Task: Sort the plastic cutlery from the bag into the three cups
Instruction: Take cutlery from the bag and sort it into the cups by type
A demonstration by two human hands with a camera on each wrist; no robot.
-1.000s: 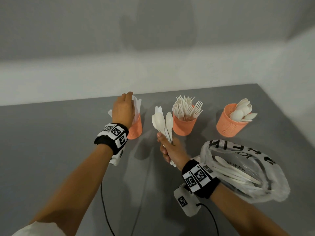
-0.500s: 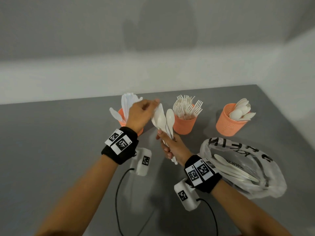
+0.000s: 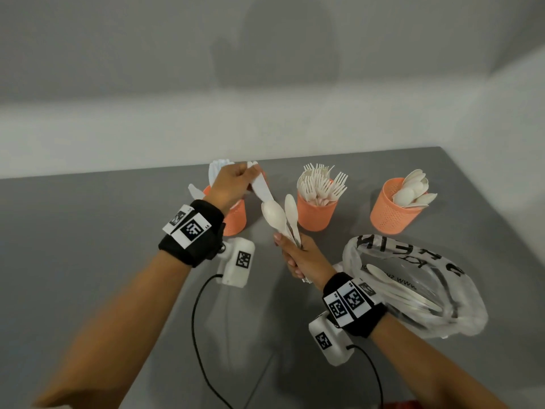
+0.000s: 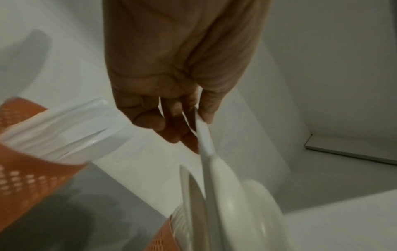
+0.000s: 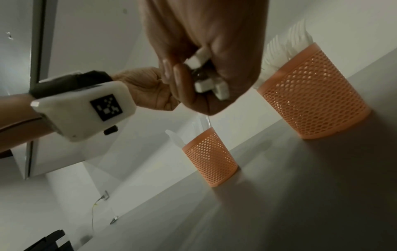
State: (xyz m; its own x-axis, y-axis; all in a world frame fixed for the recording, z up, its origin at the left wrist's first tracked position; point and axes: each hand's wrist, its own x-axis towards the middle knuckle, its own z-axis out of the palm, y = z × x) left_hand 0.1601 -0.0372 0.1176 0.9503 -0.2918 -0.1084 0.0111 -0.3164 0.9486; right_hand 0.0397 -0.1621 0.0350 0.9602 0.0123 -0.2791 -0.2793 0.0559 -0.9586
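My left hand (image 3: 249, 177) pinches the top of a white plastic knife (image 3: 261, 187) above the left orange mesh cup (image 3: 236, 219), which holds several knives. The knife's lower end runs behind the spoon bowls. My right hand (image 3: 296, 256) grips the handles of a bunch of spoons (image 3: 274, 215) upright at the table's middle. In the left wrist view my fingers (image 4: 206, 110) pinch the knife (image 4: 204, 141) beside the spoons (image 4: 242, 200). The right wrist view shows the handle ends (image 5: 207, 84) in my fist. The middle cup (image 3: 315, 216) holds forks and the right cup (image 3: 390, 215) spoons.
A clear plastic bag (image 3: 418, 293) with more white cutlery lies on the grey table (image 3: 88, 231) at the right, beside my right wrist. Black cables run from both wrist cameras across the near table. A white wall stands behind the cups.
My left hand left the knife cup, came over to the bunch in my right hand, pinched a knife there and is drawing it up and to the left. My right hand stayed put.
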